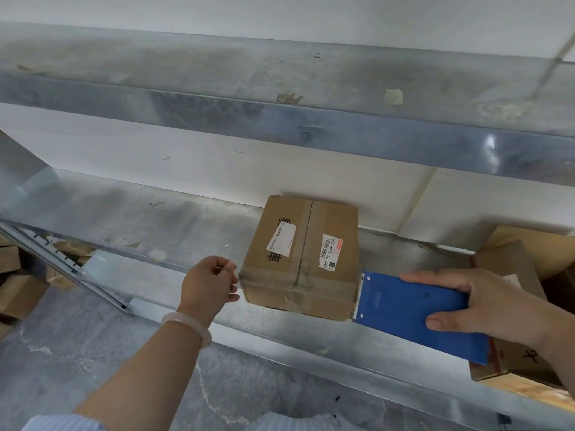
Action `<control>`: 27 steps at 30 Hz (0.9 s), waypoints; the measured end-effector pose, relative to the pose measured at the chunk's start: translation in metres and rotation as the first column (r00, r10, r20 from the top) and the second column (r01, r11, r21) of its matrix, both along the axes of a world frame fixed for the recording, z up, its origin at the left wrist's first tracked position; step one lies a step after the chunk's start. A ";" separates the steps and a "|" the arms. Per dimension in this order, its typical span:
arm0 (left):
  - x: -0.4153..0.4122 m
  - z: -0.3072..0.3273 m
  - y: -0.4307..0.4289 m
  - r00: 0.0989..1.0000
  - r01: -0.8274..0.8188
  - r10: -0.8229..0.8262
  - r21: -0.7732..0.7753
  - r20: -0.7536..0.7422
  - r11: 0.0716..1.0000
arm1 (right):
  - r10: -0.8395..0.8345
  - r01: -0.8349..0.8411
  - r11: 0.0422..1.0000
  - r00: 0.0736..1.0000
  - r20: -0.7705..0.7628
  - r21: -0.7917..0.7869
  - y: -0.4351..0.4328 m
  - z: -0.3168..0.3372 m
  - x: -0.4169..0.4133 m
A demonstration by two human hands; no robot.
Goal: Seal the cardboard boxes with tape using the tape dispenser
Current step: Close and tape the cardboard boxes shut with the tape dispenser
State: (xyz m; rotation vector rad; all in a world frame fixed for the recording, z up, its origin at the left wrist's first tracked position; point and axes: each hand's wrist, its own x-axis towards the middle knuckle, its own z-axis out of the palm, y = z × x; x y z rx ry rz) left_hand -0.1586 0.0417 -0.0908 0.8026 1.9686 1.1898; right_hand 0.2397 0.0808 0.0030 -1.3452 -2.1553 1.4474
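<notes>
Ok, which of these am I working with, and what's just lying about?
In the job: cardboard box on the shelf; blue tape dispenser, gripped by the right hand at its right side; left hand by its left corner.
Lying about: boxes at right; boxes on the floor, left; tape scraps on the upper shelf.

head-worn view, angled down, near shelf (186, 219)

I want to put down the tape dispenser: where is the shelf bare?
The shelf is bare left of the box, beyond the left hand, back to the wall. Right of it is crowded: the right hand, the tape dispenser, other boxes.
</notes>
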 end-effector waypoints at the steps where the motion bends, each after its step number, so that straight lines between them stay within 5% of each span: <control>1: 0.001 -0.002 0.001 1.000 0.011 -0.011 -0.009 -0.023 1.000 | 0.002 -0.002 1.000 1.000 0.009 0.001 0.000 -0.002 -0.001; 10: 0.005 -0.021 0.003 0.972 0.100 -0.097 0.003 -0.216 0.995 | -0.047 0.047 0.999 0.999 0.026 -0.022 0.006 -0.019 -0.012; 19: 0.003 -0.029 0.008 0.988 0.017 0.016 -0.210 0.154 0.978 | -0.067 0.067 0.997 0.998 0.001 -0.043 0.006 -0.025 -0.014; 21: 0.000 -0.021 0.006 0.996 -0.086 0.083 -0.145 -0.027 0.986 | -0.075 0.074 0.996 0.997 -0.007 -0.051 0.004 -0.025 -0.014; 23: 0.007 -0.006 0.009 0.942 -0.040 0.080 0.128 -0.325 0.991 | -0.084 0.084 0.995 0.996 -0.005 -0.052 0.004 -0.026 -0.013; 25: 0.029 0.015 0.014 0.780 0.301 -0.060 0.289 -0.623 0.909 | -0.085 0.085 0.995 0.996 0.007 -0.045 0.004 -0.027 -0.012; 27: 0.054 0.026 0.025 0.512 0.643 -0.267 0.158 -0.817 0.749 | -0.089 0.089 0.995 0.996 0.013 -0.045 0.004 -0.026 -0.012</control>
